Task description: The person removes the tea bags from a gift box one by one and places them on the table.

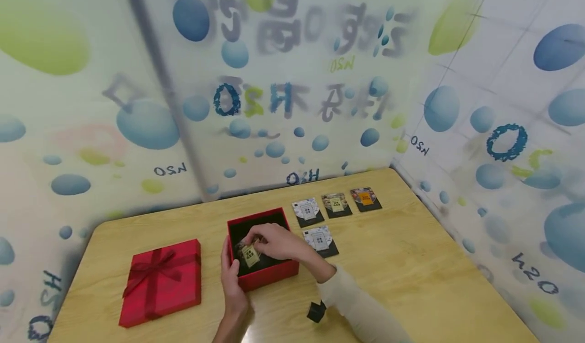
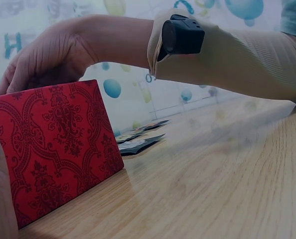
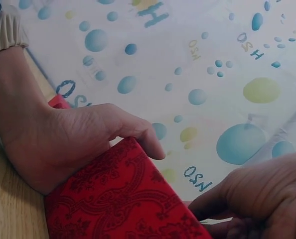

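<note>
A red patterned gift box [image 1: 269, 277] with a dark inside stands open on the table. My left hand [image 1: 232, 282] holds its left side, fingers along the outer wall and thumb hooked over the rim, as the right wrist view shows. Reaching over the box, my right hand [image 1: 278, 241] pinches a small square sachet with a yellowish label [image 1: 250, 255] inside it. The right fingertips are partly hidden by the hand. In the left wrist view the box's patterned wall [image 2: 58, 144] hides what those fingers hold.
Left of the box lies its red lid [image 1: 183, 262] with a dark ribbon bow. Several flat sachets lie right of it, among them a white-and-black one [image 1: 321, 239] and an orange-labelled one [image 1: 366, 199]. A black camera [image 2: 183, 35] sits on the right wrist. Printed curtains [image 1: 274, 150] border the table.
</note>
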The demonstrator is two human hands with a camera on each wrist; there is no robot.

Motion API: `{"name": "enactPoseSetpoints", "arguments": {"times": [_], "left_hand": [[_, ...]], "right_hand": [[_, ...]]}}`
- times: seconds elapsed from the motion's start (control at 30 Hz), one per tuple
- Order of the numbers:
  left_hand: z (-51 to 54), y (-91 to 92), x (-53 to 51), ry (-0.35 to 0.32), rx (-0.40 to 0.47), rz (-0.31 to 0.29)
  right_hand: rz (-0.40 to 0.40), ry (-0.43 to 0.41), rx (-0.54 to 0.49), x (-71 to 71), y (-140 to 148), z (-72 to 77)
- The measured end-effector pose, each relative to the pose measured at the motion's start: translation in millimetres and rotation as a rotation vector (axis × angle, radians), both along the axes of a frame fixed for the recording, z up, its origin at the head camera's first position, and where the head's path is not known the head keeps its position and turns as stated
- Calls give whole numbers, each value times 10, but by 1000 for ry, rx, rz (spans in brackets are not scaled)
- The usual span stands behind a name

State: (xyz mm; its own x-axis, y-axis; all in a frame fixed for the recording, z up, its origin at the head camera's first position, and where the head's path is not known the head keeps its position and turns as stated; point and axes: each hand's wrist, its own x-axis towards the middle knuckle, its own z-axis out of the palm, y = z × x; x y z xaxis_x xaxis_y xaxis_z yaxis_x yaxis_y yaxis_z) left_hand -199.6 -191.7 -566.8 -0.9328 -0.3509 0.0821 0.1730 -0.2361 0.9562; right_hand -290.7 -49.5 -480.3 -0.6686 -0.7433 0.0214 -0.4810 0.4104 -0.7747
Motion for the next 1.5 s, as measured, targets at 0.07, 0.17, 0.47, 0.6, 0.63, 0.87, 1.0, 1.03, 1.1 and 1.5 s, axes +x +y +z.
{"name": "enactPoseSetpoints", "arguments": {"times": [0.07, 0.17, 0.47, 0.6, 0.63, 0.87, 1.0, 1.03, 1.1, 1.5], "left_hand": [[-3, 8, -17, 7, -4, -2], [-1, 13, -47, 21, -18, -15], [31, 1, -1, -5, 30, -31], [30, 9, 12, -21, 3, -38], [29, 15, 15, -22, -5, -41], [26, 18, 30, -12, -35, -20], [44, -6, 33, -17, -12, -22], [47, -6, 28, -16, -6, -24], [50, -5, 19, -17, 9, -26], [28, -2, 18, -32, 0, -10]], "right_hand": [[4, -14, -10, -22, 38, 30], [2, -42, -32, -58, 97, 69], [0, -69, -65, -120, 238, 142], [-24, -57, -91, -145, 318, 155], [-30, -60, -97, -150, 341, 152], [-39, -96, -122, -177, 412, 157], [-49, -122, -132, -195, 415, 164], [-54, -130, -135, -200, 422, 168], [-55, -142, -145, -203, 438, 187], [-24, -177, -168, -224, 509, 186]]}}
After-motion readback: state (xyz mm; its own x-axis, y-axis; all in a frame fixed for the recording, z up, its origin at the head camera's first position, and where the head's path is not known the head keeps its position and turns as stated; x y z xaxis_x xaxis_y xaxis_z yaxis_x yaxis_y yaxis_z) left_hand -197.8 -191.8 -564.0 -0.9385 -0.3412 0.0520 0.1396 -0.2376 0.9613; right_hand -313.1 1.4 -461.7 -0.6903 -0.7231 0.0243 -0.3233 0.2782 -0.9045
